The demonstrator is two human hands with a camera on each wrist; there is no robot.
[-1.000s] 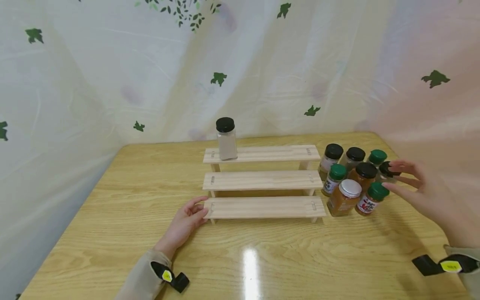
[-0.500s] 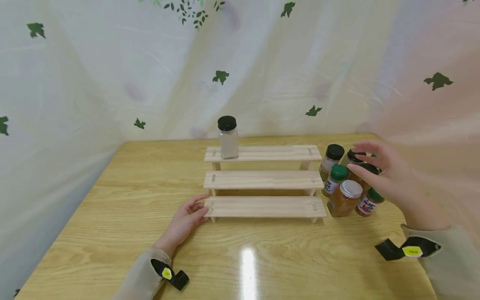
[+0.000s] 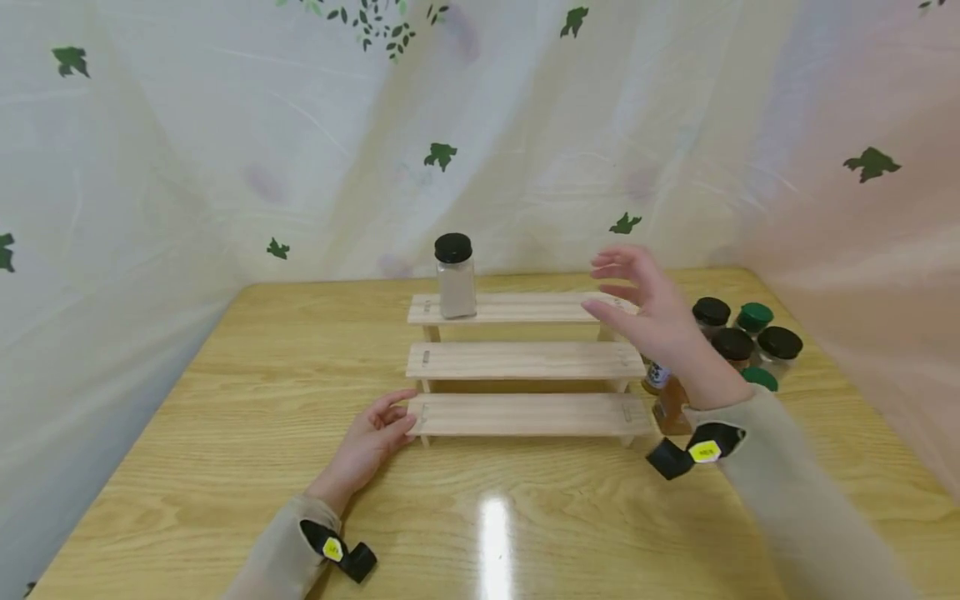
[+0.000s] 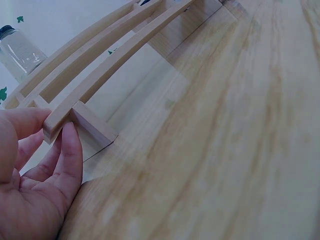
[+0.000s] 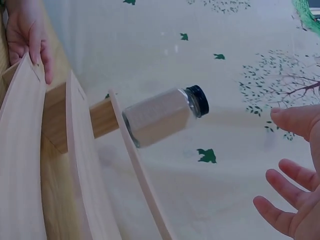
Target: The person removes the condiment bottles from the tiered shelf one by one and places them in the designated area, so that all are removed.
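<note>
A three-step wooden rack stands mid-table. A clear jar with a black lid holding pale powder stands upright on the left of its top step. My left hand lies on the table with relaxed fingers touching the left end of the bottom step. My right hand hovers with spread fingers, holding nothing, above the right end of the top step. In the right wrist view the jar lies beyond my spread fingers.
Several spice jars with black and green lids crowd the table right of the rack, partly hidden by my right arm. A leaf-print curtain surrounds the wooden table on three sides.
My right hand has swung left from the jar cluster to above the rack's top step, holding nothing. The left hand has stayed at the bottom step.
</note>
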